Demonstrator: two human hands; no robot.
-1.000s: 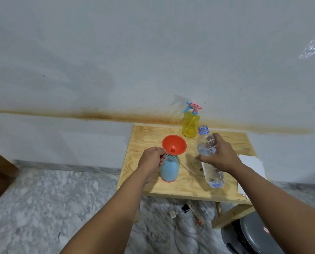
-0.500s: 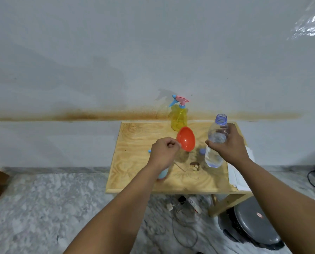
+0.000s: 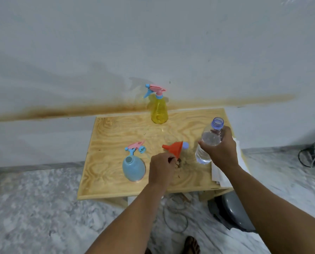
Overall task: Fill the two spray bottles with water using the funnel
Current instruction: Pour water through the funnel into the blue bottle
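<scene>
Head cam: left hand (image 3: 161, 166) pinches the orange funnel (image 3: 175, 150) by its rim tab, tipped sideways above the table (image 3: 105, 136) – right hand (image 3: 220, 149) wraps the uncapped water bottle (image 3: 209, 142). Blue spray bottle (image 3: 133, 168) open, its sprayer head (image 3: 135, 147) lying just behind; yellow spray bottle (image 3: 159, 109) capped at the back.

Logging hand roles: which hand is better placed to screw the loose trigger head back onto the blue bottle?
Left. The left hand is beside the open round blue spray bottle and loose pink-and-blue trigger head; the right hand holds the clear plastic water bottle.
</scene>
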